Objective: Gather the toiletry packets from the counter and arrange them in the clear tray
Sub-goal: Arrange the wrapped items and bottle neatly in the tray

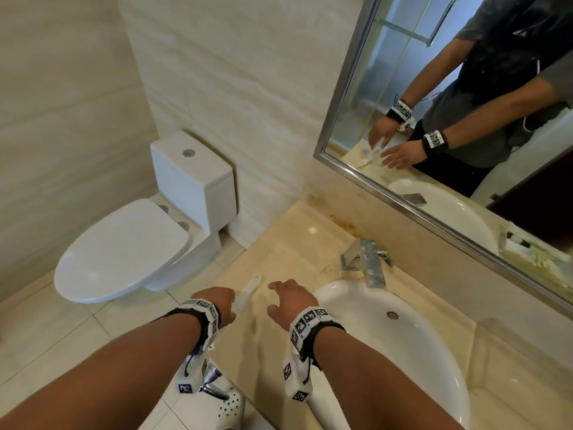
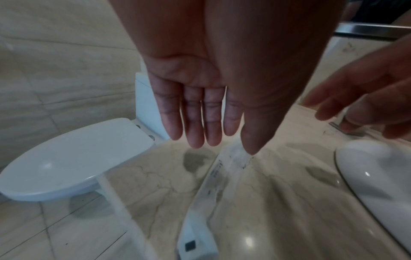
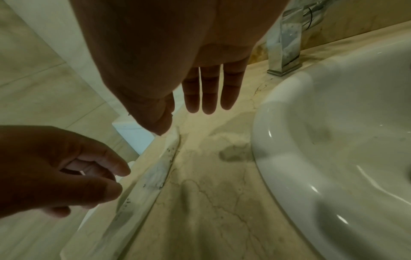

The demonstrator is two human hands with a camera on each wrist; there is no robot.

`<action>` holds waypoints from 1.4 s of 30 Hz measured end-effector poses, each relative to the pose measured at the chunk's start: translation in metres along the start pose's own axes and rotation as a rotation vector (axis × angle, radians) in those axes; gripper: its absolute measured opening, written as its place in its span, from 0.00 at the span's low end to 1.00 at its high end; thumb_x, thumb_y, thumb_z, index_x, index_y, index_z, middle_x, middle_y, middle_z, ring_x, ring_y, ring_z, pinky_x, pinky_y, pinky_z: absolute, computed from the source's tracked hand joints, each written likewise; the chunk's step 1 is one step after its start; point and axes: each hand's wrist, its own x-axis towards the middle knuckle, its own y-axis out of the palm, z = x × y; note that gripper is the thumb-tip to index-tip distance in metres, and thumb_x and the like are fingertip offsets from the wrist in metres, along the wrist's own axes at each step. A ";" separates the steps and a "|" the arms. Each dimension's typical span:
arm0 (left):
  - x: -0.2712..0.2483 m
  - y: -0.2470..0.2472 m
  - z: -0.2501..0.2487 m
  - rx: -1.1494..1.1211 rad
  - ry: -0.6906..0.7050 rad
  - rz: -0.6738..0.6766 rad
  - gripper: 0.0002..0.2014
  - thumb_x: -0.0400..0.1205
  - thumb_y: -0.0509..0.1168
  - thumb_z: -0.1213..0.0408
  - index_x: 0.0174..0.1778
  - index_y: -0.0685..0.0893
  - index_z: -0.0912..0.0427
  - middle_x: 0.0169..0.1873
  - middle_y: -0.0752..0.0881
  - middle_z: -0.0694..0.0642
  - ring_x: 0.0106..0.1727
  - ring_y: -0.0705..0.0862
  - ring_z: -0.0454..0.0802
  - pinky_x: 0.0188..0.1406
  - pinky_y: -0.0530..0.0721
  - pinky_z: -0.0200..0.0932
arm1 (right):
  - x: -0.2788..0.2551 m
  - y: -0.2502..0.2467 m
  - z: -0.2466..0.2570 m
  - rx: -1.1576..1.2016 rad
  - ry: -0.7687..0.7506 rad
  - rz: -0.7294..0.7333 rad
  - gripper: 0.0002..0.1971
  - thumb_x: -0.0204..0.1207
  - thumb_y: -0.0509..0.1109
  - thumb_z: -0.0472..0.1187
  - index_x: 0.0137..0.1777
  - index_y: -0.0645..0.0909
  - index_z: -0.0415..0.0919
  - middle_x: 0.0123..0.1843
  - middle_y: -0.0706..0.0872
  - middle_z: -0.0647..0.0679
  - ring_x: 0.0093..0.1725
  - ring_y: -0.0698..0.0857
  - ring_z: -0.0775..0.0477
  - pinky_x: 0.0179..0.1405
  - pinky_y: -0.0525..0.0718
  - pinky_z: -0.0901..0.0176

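Observation:
A long white toiletry packet (image 1: 248, 291) lies flat on the beige marble counter (image 1: 297, 252), left of the sink. In the left wrist view the packet (image 2: 219, 183) runs from under my thumb toward the camera. My left hand (image 1: 231, 305) hovers just over its near end with straight fingers (image 2: 195, 133), holding nothing. My right hand (image 1: 274, 296) hangs beside it on the right, with relaxed fingers (image 3: 209, 102) that hold nothing. A faint clear strip (image 2: 118, 202) at the counter's left edge may be the tray's rim; I cannot tell.
A white sink (image 1: 434, 377) fills the counter to the right, with a chrome faucet (image 1: 370, 263) behind it. A mirror (image 1: 449, 97) covers the back wall. Left of the counter's edge the floor drops away, with a closed toilet (image 1: 124, 252) there.

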 end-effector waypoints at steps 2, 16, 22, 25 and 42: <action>0.004 0.004 -0.001 0.024 0.014 -0.001 0.25 0.82 0.63 0.48 0.73 0.73 0.53 0.67 0.81 0.53 0.65 0.82 0.55 0.60 0.82 0.49 | 0.004 0.001 0.002 0.001 -0.003 0.003 0.29 0.80 0.63 0.51 0.82 0.66 0.56 0.75 0.72 0.43 0.72 0.76 0.37 0.68 0.80 0.44; 0.017 0.028 -0.002 0.039 0.007 0.015 0.25 0.81 0.60 0.65 0.76 0.67 0.61 0.60 0.85 0.58 0.57 0.87 0.58 0.54 0.86 0.50 | 0.019 0.007 0.006 0.023 0.007 0.017 0.29 0.79 0.63 0.50 0.82 0.66 0.55 0.75 0.73 0.44 0.71 0.77 0.38 0.65 0.80 0.47; 0.015 0.014 -0.006 -0.022 0.026 0.065 0.14 0.79 0.63 0.60 0.60 0.81 0.56 0.56 0.86 0.55 0.56 0.86 0.55 0.49 0.82 0.44 | 0.019 0.009 0.008 0.025 -0.024 -0.047 0.31 0.78 0.66 0.48 0.82 0.65 0.57 0.83 0.63 0.47 0.76 0.72 0.41 0.67 0.79 0.49; 0.014 -0.001 -0.012 -0.036 0.121 0.019 0.12 0.78 0.62 0.55 0.53 0.81 0.54 0.51 0.85 0.53 0.51 0.85 0.54 0.44 0.81 0.44 | 0.015 0.006 0.009 -0.034 -0.025 -0.108 0.33 0.78 0.69 0.47 0.83 0.64 0.58 0.87 0.55 0.48 0.81 0.64 0.39 0.72 0.77 0.46; -0.007 -0.036 -0.094 -0.006 0.498 -0.139 0.11 0.83 0.61 0.54 0.59 0.82 0.51 0.55 0.84 0.52 0.55 0.83 0.53 0.52 0.79 0.44 | -0.063 -0.019 -0.075 -0.122 0.253 -0.154 0.16 0.83 0.61 0.39 0.69 0.77 0.46 0.62 0.80 0.43 0.57 0.86 0.36 0.51 0.84 0.47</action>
